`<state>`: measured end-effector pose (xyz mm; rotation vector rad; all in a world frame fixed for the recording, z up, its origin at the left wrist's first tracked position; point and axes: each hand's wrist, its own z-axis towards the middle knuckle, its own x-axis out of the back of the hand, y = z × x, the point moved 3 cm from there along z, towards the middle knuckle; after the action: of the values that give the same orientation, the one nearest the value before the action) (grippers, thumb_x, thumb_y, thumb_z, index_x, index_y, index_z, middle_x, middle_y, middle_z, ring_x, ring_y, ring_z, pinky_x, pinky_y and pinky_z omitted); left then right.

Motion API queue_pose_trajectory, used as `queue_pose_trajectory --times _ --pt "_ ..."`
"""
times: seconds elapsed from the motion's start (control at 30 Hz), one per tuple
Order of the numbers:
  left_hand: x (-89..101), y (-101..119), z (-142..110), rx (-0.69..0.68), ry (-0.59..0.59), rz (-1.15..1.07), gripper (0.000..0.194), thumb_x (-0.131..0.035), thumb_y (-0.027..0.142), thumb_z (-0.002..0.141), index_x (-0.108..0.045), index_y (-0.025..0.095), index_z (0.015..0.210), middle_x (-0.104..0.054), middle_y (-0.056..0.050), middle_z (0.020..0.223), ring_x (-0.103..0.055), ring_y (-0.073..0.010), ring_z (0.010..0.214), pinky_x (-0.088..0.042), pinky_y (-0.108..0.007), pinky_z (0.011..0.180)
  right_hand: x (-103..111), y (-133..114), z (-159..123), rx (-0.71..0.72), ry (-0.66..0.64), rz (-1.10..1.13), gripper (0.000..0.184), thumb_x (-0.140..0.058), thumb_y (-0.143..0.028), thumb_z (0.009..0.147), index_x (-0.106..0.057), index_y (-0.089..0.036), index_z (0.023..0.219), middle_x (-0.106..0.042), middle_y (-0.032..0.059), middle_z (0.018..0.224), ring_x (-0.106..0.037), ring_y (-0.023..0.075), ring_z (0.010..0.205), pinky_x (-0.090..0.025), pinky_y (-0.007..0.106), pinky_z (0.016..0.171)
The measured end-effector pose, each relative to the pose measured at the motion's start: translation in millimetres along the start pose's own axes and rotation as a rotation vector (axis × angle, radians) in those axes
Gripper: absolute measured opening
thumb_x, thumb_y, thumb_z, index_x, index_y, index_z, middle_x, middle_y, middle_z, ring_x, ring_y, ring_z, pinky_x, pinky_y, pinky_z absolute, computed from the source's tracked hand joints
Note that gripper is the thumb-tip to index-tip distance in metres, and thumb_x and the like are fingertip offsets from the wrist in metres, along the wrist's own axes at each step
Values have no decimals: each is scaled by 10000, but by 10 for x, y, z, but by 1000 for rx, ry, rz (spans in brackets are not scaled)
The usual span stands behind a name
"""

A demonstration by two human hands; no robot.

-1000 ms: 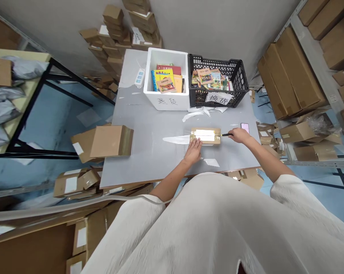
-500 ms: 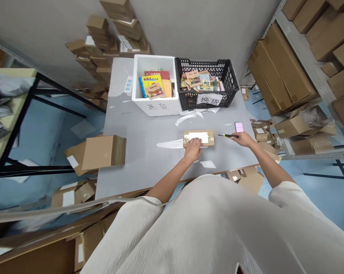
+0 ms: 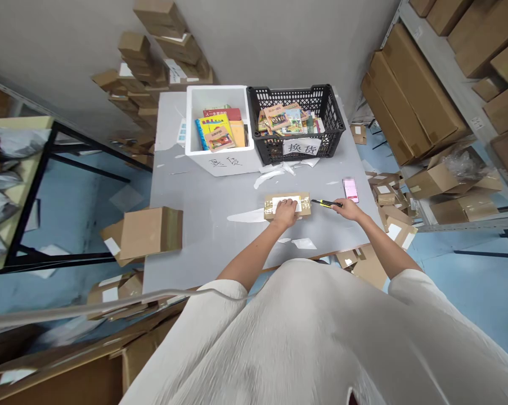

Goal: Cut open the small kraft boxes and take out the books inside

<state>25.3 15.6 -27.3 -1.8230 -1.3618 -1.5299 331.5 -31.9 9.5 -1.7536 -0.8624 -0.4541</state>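
- Gripped in the person's right hand (image 3: 347,210) is a black-and-yellow utility knife (image 3: 327,203), fingers closed around its handle, blade pointing left across the table (image 3: 211,247).
- Laid over the top of a taped cardboard parcel (image 3: 306,207), the left hand (image 3: 286,212) covers part of its white label (image 3: 276,203); how hard it grips, I can't tell from here.
- Toward the far edge of the table stands a white foam box (image 3: 247,161), handwritten characters on its front. I can see a red book (image 3: 232,114), a yellow book (image 3: 210,125) with a blue side and a smaller picture-covered book (image 3: 220,139) inside.
- Right beside it, toward the far right corner, sits a black lattice crate (image 3: 329,147) with a loose heap of colourful books (image 3: 287,119) in it and a paper sign (image 3: 301,147) on its front.
- As for the parcel, it lies flat in the table's right half, nearer the near edge than the far one, directly under the left hand; its right end is just beside the knife's tip.
- Near the right edge, just beyond the right hand, a phone (image 3: 350,190) lies with its screen lit.
- White paper scraps (image 3: 268,177) lie in front of the crate, another piece (image 3: 304,243) near the near edge, and a pale strip (image 3: 247,216) runs left from the parcel's left end.
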Motion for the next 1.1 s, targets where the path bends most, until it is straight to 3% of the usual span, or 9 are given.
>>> queue_pose_trajectory --times 0.13,0.3,0.5,0.7,0.93,1.1 --pt "-24 8 -2 6 17 0 570 -796 276 954 -620 196 1490 -642 -191 1474 -679 -380 1336 -307 -556 1370 -66 -2 132 60 25 -8 343 -651 -448 1002 -828 -193 1148 -845 99 1136 -722 260 959 -519 330 832" --pt "-47 -61 -74 0 27 4 565 -778 234 955 -638 239 1502 -635 -171 1452 -710 -360 1273 -282 -565 1381 -89 -93 283 123 -68 -147 376 -585 -377 1048 -836 -216 1278 -850 95 1181 -719 263 979 -494 320 828" --pt "-50 -143 -165 32 16 -1 589 -768 232 964 -617 277 1532 -605 -144 1483 -703 -345 1266 -381 -535 1337 -154 -250 473 163 -128 -295 400 -549 -368 1072 -839 -232 1311 -834 108 1170 -700 261 969 -467 303 802" --pt "-30 -139 -150 65 -19 13 545 -744 239 988 -615 266 1517 -596 -159 1483 -701 -367 1256 -570 -499 1134 -325 -131 394 116 -174 -33 425 -541 -456 1041 -859 -216 1188 -793 34 922 -623 218 801 -475 307 781" --pt "-29 -133 -150 60 -22 6 498 -752 256 998 -639 260 1484 -597 -159 1475 -712 -361 1245 -567 -486 1129 -435 35 153 79 -119 181 455 -617 -560 967 -859 -209 1126 -809 42 988 -667 252 885 -527 345 840" --pt "-31 -129 -140 64 -27 -12 512 -768 270 991 -644 276 1488 -602 -148 1463 -712 -356 1235 -559 -481 1133 -485 58 68 4 -151 271 561 -634 -660 937 -846 -203 1183 -731 19 824 -585 205 722 -487 316 679"
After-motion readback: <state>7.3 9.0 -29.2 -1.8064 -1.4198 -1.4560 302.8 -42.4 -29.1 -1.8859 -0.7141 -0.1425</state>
